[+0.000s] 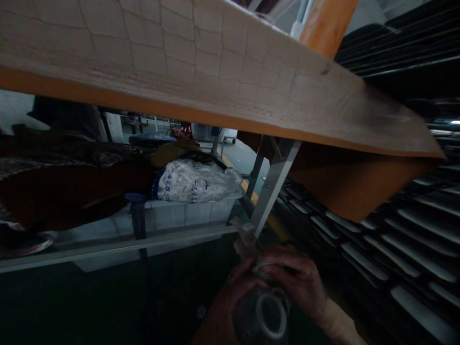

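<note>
Low in the picture, both my hands close around a roll of clear tape [270, 314] with a pale inner ring. My left hand [230, 297] cups the roll from the left side. My right hand [300, 280] grips it from above and the right, and its fingers pinch a crumpled loose end of tape [246, 237] that sticks upward. The hands are under a wooden table top [201, 62], beside its grey metal leg [275, 184]. The scene is dim.
A white plastic bin [187, 213] holding a printed white bag [196, 181] sits on a lower metal shelf rail [118, 247] at left. Dark stacked trays with pale edges [377, 249] fill the right. An orange post [327, 21] rises at the top.
</note>
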`<act>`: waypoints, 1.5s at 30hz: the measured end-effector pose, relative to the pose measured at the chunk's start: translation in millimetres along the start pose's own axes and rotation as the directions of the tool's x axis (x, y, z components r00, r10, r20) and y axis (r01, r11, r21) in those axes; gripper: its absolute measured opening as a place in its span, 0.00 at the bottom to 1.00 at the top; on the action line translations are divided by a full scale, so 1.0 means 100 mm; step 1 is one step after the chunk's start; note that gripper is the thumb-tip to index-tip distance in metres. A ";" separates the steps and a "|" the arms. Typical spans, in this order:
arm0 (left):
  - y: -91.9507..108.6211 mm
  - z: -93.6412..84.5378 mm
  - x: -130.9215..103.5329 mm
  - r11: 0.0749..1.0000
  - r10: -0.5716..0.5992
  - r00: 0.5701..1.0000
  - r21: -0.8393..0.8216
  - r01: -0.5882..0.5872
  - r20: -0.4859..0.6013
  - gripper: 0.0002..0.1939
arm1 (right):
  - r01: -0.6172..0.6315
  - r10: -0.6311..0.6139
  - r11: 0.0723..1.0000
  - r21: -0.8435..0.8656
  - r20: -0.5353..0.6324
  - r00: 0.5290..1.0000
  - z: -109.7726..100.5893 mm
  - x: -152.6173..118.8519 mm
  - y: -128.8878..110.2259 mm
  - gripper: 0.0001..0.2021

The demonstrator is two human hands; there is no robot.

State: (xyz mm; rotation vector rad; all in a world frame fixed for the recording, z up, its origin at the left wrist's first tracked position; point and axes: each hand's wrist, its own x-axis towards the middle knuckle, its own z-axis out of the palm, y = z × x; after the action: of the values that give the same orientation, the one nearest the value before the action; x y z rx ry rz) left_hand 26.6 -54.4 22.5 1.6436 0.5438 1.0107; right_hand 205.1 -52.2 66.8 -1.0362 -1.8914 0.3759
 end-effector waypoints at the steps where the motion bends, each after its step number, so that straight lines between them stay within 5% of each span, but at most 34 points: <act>1: 0.01 0.00 -0.01 0.999 0.041 0.999 0.001 -0.041 0.015 0.23 | 0.045 -0.047 0.999 -0.027 -0.075 0.996 0.02 -0.02 0.01 0.03; 4: 0.03 -0.03 0.02 0.997 0.069 0.997 -0.035 -0.068 0.035 0.21 | 0.108 -0.146 0.978 -0.178 -0.216 0.966 0.08 -0.08 0.03 0.07; 6: 0.03 -0.04 0.03 0.992 0.077 0.995 -0.107 -0.071 0.059 0.24 | 0.058 -0.096 0.982 -0.181 -0.207 0.974 0.11 -0.10 0.03 0.07; 9: 0.04 -0.06 0.04 0.974 0.057 0.995 -0.223 -0.038 0.082 0.29 | -0.081 0.090 0.992 0.095 -0.091 0.992 0.11 -0.12 0.01 0.07; 12: 0.06 -0.09 0.04 0.955 0.048 0.992 -0.295 -0.011 0.119 0.21 | -0.230 0.208 0.859 0.458 0.098 0.973 0.10 -0.13 0.00 0.28; 13: 0.07 -0.10 0.04 0.946 0.053 0.989 -0.325 -0.005 0.138 0.19 | -0.291 0.232 0.821 0.491 0.179 0.956 0.09 -0.13 0.01 0.34; 15: 0.04 -0.15 0.03 0.948 0.067 0.988 -0.318 -0.020 0.139 0.20 | -0.400 0.302 0.834 0.380 0.293 0.907 0.05 -0.15 0.06 0.29; 16: 0.01 -0.18 0.03 0.961 0.093 0.988 -0.271 -0.055 0.127 0.24 | -0.433 0.366 0.861 0.267 0.264 0.892 0.03 -0.17 0.09 0.21; 18: -0.08 -0.22 0.01 0.982 0.142 0.987 -0.140 -0.130 0.080 0.33 | -0.465 0.465 0.885 -0.011 0.014 0.885 -0.02 -0.20 0.17 0.15; 21: -0.19 -0.20 -0.03 0.994 0.052 0.997 -0.101 -0.047 0.050 0.40 | -0.465 0.324 0.799 -0.381 -0.379 0.867 -0.05 -0.23 0.26 0.13; 24: -0.18 -0.05 -0.02 0.993 -0.054 0.993 -0.098 0.064 0.106 0.39 | -0.346 0.163 0.779 -0.524 -0.364 0.917 0.02 -0.23 0.24 0.10; 27: -0.09 0.08 0.02 0.990 -0.007 0.990 -0.138 0.027 0.142 0.34 | -0.397 0.309 0.842 -0.364 -0.278 0.910 0.14 -0.21 0.17 0.11; 30: -0.04 0.11 0.05 0.978 0.025 0.992 -0.208 0.001 0.123 0.32 | -0.510 0.511 0.860 0.024 -0.049 0.858 0.17 -0.20 0.11 0.14; 33: -0.08 0.04 0.04 0.981 0.020 0.995 -0.194 -0.001 0.096 0.32 | -0.491 0.460 0.832 0.258 0.175 0.871 0.10 -0.21 0.04 0.14; 37: -0.15 -0.08 0.02 0.937 0.065 0.989 -0.349 -0.016 0.129 0.35 | -0.407 0.290 0.843 0.351 0.342 0.894 0.03 -0.21 -0.02 0.12; 41: -0.15 -0.11 0.01 0.914 0.100 0.984 -0.404 -0.032 0.148 0.34 | -0.433 0.413 0.785 0.443 0.148 0.899 0.12 -0.23 0.12 0.11; 43: -0.15 -0.09 0.01 0.892 0.106 0.981 -0.452 -0.022 0.161 0.34 | -0.432 0.492 0.743 0.512 0.020 0.870 0.20 -0.25 0.23 0.19; 45: -0.19 -0.08 0.01 0.900 0.104 0.980 -0.435 -0.019 0.171 0.34 | -0.447 0.513 0.698 0.560 0.045 0.857 0.28 -0.28 0.31 0.25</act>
State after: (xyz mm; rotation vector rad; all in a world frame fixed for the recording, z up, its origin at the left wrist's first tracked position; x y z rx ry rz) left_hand 23.3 -42.8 5.8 1.3427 0.1224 0.9279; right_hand 203.9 -51.6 16.3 -1.0992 -1.2470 1.0838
